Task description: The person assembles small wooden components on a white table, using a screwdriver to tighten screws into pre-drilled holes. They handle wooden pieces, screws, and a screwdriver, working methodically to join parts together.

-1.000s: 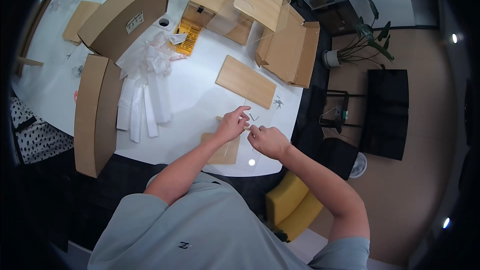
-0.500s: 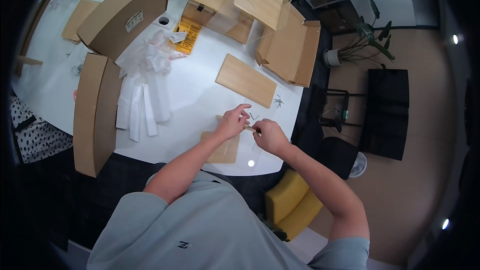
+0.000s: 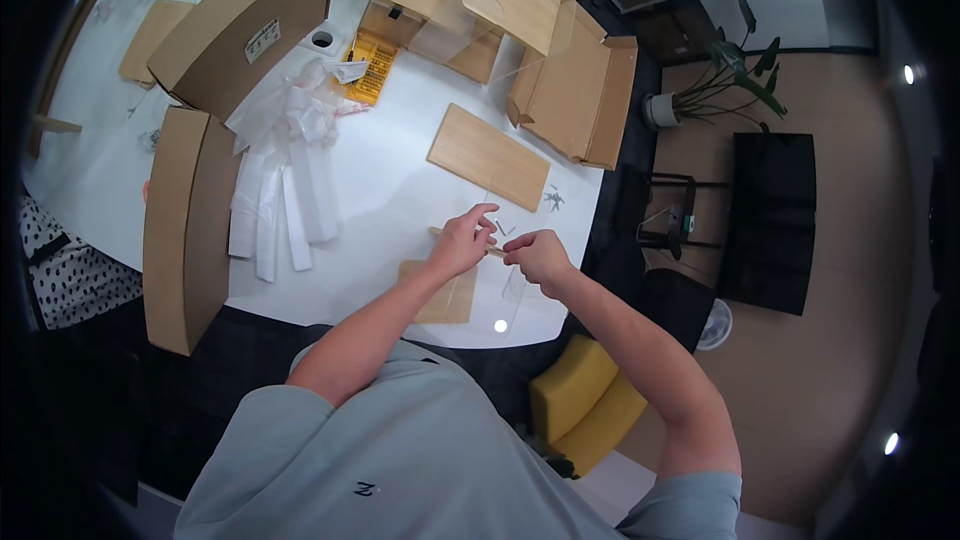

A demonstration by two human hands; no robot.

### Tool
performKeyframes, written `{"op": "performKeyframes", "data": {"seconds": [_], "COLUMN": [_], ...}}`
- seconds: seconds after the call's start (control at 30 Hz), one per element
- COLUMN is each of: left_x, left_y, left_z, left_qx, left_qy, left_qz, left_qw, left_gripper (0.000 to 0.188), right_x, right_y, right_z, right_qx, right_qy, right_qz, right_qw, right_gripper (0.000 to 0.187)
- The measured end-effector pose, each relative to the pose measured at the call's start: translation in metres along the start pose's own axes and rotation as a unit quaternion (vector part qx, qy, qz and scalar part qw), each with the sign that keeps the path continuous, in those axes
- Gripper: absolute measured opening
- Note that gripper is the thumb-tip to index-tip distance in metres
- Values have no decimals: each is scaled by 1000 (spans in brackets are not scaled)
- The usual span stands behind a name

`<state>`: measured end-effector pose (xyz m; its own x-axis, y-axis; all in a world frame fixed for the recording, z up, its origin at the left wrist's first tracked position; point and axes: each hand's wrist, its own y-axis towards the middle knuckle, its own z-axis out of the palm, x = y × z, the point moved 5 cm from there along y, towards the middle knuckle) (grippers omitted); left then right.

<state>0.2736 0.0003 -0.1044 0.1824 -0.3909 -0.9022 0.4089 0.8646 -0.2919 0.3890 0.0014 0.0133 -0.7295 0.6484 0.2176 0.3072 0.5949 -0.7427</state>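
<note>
Close to the table's near edge, my left hand (image 3: 462,244) grips a thin light-wood piece (image 3: 495,252), its thumb and fingers curled over it. My right hand (image 3: 540,258) is closed in a pinch at the right end of that piece. Whatever lies between its fingertips is too small to make out. Just beyond the hands lie small metal pieces (image 3: 504,227). Under my left forearm rests a light-wood panel (image 3: 446,302), and a clear plastic sheet (image 3: 512,305) appears to lie beside it. Farther off is a larger rectangular wooden board (image 3: 488,158).
Several screws (image 3: 553,200) lie by the board's right end. Plastic wrapping and white strips (image 3: 296,205) lie left, beside cardboard boxes (image 3: 188,230). At the back are a yellow tool case (image 3: 372,70), a wood-and-clear-plastic unit (image 3: 440,0) and an open carton (image 3: 570,90). A yellow chair (image 3: 585,405) stands near right.
My right hand has turned slightly and shifted up a little, its fingers now pinching at the wooden piece's end. My left hand keeps its hold. The whole view has moved slightly.
</note>
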Motion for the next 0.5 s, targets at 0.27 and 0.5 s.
{"op": "performKeyframes", "data": {"seconds": [0.27,0.5], "left_x": [-3,-1], "left_y": [-3,-2], "left_z": [-2,-3], "left_qx": [-3,0], "left_qy": [-9,1], "left_qz": [-4,-8], "left_qw": [1000,1000], "left_gripper": [40,39], "right_x": [25,9], "right_y": [-52,-5], "right_z": [19,1], "right_qx": [-58,-62], "right_qy": [-579,-160], "right_qz": [-495,-196], "right_qw": [646,966], "right_gripper": [9,13]}}
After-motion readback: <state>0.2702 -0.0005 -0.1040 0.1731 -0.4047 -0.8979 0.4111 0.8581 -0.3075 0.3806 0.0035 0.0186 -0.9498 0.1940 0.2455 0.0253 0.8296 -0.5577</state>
